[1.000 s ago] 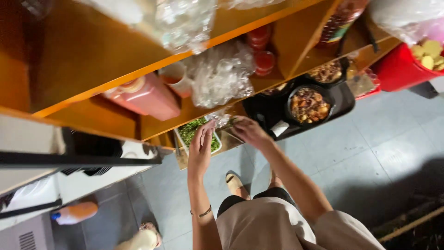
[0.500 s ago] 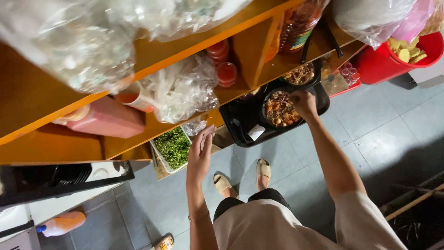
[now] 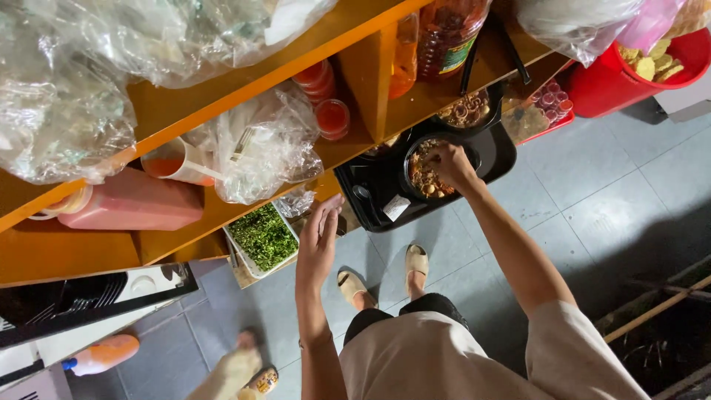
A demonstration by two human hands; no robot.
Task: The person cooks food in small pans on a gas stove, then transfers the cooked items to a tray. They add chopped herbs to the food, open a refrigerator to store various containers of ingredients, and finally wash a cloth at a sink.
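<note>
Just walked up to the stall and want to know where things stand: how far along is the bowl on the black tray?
Done: the black bowl already holds mixed food on the black tray. In hand: the right hand reaches into it; the left hand hovers open. Left: the chopped greens tub sits beside it, untouched.

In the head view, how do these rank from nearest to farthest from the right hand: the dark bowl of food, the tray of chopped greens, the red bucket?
From the right hand:
1. Dark bowl of food, directly under the hand, on the black tray.
2. Tray of chopped greens, off to the left, beside the left hand.
3. Red bucket, far right, at the upper corner.
</note>
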